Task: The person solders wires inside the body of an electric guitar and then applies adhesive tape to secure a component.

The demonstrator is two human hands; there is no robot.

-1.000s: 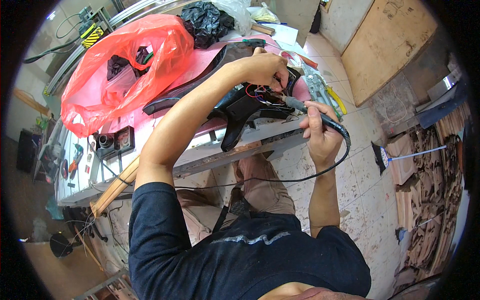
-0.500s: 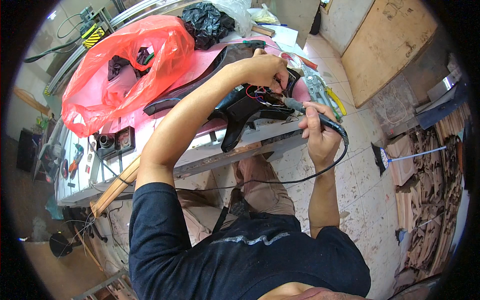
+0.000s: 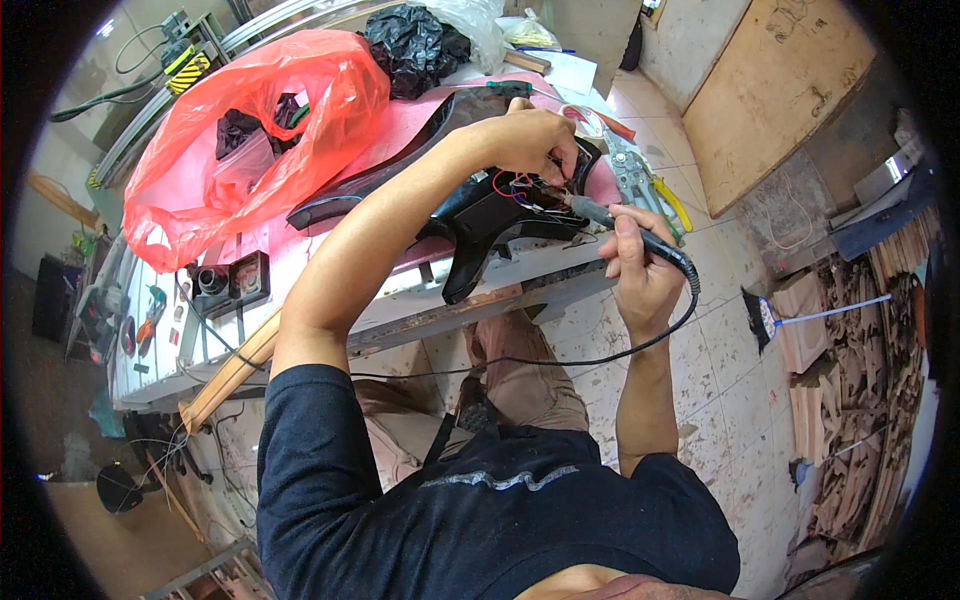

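Observation:
My right hand [image 3: 637, 265] is closed round a corded soldering iron [image 3: 596, 210], whose tip is in among red and other wires [image 3: 512, 185] in an opened black curved body [image 3: 470, 240]. My left hand [image 3: 540, 140] bends over that body with fingers pinched at the wiring; what they hold is too small to make out. The black body lies on pink sheet [image 3: 603, 180] on the bench. Wire strippers [image 3: 625, 170] and yellow-handled pliers [image 3: 672, 200] lie to its right, and a green-handled screwdriver [image 3: 505, 86] behind it.
A red plastic bag [image 3: 175, 200], black bag [image 3: 415, 55], small black box [image 3: 248, 278] and wooden strips [image 3: 225, 385] are on or at the bench [image 3: 400, 335]. A cord crosses above my legs. Wooden board [image 3: 770, 95], broom [image 3: 768, 310] and stacked wood pieces [image 3: 840, 410] are at right.

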